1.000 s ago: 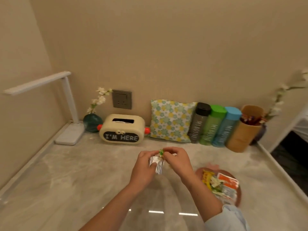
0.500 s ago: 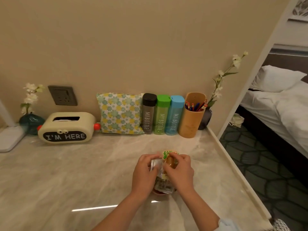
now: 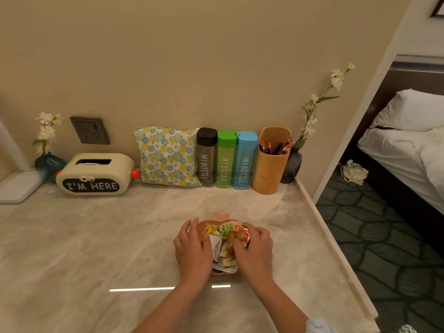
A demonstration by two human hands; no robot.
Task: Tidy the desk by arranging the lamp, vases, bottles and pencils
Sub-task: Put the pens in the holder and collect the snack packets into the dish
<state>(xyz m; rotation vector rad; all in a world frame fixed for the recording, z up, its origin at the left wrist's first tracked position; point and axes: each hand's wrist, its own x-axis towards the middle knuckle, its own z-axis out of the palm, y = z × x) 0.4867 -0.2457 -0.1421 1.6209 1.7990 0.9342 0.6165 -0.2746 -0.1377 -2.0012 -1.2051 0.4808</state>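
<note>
My left hand and my right hand both rest curled on a pile of snack packets in a brown dish near the desk's front right. Along the back wall stand a black bottle, a green bottle and a blue bottle, side by side. To their right is a tan holder with pencils, then a dark vase holding a flower branch. A teal vase and the white lamp base sit far left; the lamp's arm is out of view.
A cream tissue box marked "I'M HERE" and a flowered pillow stand between the teal vase and the bottles. A wall socket is above them. The desk's raised right edge borders a drop to patterned floor and a bed.
Both hands came down from mid-air with a silver packet onto the dish of snacks. The view swung right, so the lamp's arm left the frame and the bed appeared.
</note>
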